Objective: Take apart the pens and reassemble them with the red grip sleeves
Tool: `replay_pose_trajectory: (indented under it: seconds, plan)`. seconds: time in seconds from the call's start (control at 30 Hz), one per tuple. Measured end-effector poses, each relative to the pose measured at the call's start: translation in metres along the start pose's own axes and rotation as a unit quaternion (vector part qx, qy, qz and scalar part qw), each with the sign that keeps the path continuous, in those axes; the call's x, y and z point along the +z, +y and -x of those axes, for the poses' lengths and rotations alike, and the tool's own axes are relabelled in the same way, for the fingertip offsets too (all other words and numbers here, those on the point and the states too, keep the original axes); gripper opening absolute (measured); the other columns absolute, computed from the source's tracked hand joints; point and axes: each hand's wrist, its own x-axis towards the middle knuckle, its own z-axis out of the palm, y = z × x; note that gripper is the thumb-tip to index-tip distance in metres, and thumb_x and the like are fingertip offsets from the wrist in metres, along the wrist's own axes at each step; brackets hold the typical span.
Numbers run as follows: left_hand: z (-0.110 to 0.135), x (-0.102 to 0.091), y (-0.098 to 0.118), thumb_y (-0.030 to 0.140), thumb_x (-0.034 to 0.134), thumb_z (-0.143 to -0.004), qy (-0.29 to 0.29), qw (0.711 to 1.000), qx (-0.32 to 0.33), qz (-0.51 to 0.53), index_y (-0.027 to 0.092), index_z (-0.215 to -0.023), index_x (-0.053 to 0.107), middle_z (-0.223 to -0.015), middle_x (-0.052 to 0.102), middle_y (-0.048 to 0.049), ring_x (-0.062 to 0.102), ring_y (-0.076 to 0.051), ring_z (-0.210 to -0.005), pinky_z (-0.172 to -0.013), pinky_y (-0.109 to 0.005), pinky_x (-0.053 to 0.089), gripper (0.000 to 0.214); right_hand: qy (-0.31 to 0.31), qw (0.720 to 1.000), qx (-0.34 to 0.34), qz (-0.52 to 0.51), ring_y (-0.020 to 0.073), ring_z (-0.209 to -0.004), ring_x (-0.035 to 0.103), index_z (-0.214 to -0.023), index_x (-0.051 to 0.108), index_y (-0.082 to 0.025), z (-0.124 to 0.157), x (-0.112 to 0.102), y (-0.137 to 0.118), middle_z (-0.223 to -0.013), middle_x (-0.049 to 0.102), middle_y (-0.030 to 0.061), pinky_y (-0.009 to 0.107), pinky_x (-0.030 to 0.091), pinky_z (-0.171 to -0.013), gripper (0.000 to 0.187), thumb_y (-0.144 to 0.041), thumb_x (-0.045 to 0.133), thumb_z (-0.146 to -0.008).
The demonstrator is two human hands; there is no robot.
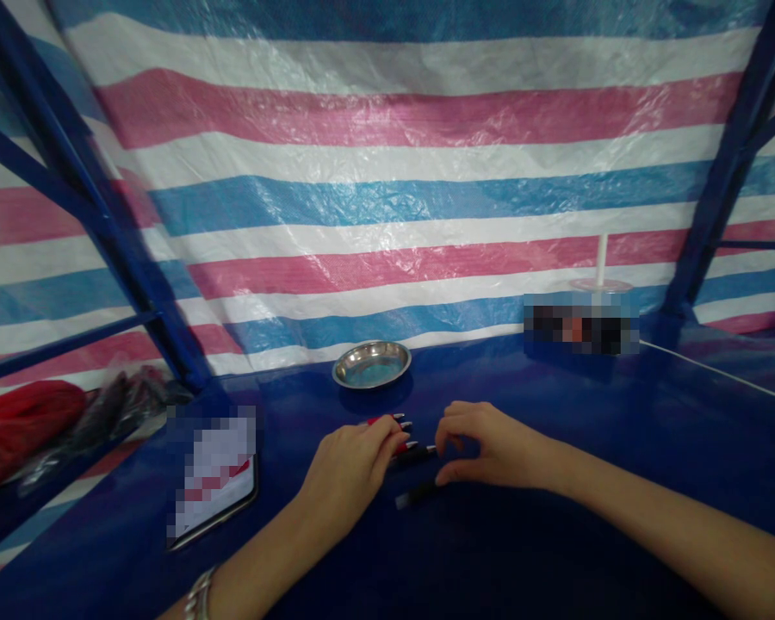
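My left hand [350,469] is curled over several red and black pens [400,449] lying close together on the blue table [310,560]. Its fingers press against the pens, and the palm hides part of them; silvery tips stick out to the right. To the right of the pens is my right hand [484,443], thumb and bent fingers apart, with a gap between them. Close by its thumb lies a dark pen-like piece [417,494], blurred and with a greyish end; I cannot tell whether the thumb touches it.
Behind the hands stands a shallow round metal dish [372,365]. A phone [216,482] lies at the left. A blurred-out dark object [581,331] and a white upright rod [601,260] are at the back right. Blue frame posts [716,164] and striped sheeting [426,198] enclose the table.
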Motion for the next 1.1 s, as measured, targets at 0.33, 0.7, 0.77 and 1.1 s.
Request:
replay_pose_trajectory:
  seconds: [0.33,0.7,0.77,1.1]
  plan:
    - [0.0024,0.0013,0.0,0.033,0.031,-0.088,0.009,0.999,0.031,-0.034,0.019,-0.076,0.056,-0.065,0.061,-0.0012,0.056,-0.015,-0.058,-0.049,-0.022,0.03,0.031,-0.06,0.997,0.005,0.052,0.011,-0.069,0.047,-0.082,0.059,-0.02,0.002,-0.0001,-0.0004,-0.078,0.051,0.0004,0.02,0.031,-0.057,0.018,-0.033,0.06,-0.07]
    - [0.0042,0.004,0.0005,0.031,0.031,-0.088,0.019,0.997,0.069,-0.024,0.017,-0.07,0.053,-0.068,0.059,-0.001,0.054,-0.014,-0.062,-0.053,-0.022,0.033,0.031,-0.067,0.997,0.0,0.04,0.012,-0.071,0.048,-0.084,0.058,-0.02,0.0013,0.0065,-0.0003,-0.08,0.052,0.0013,0.022,0.033,-0.06,0.012,-0.026,0.055,-0.074]
    - [0.0052,0.0037,0.0011,0.031,0.032,-0.088,0.019,0.997,0.077,-0.022,0.017,-0.069,0.052,-0.068,0.058,-0.0008,0.054,-0.014,-0.062,-0.053,-0.023,0.033,0.031,-0.06,0.998,-0.002,0.034,0.0119,-0.072,0.049,-0.083,0.058,-0.018,0.0007,0.0082,0.001,-0.08,0.052,0.0019,0.022,0.034,-0.062,0.01,-0.022,0.052,-0.076]
    - [0.0054,0.0015,0.0026,0.038,0.04,-0.083,-0.008,0.997,0.069,-0.035,0.019,-0.078,0.055,-0.085,0.056,-0.003,0.054,-0.017,-0.072,-0.06,-0.026,0.04,0.025,0.014,0.999,0.029,-0.006,0.0106,-0.068,0.048,-0.08,0.054,-0.016,-0.0022,0.003,0.005,-0.076,0.053,0.0013,0.022,0.036,-0.063,0.008,-0.018,0.047,-0.079]
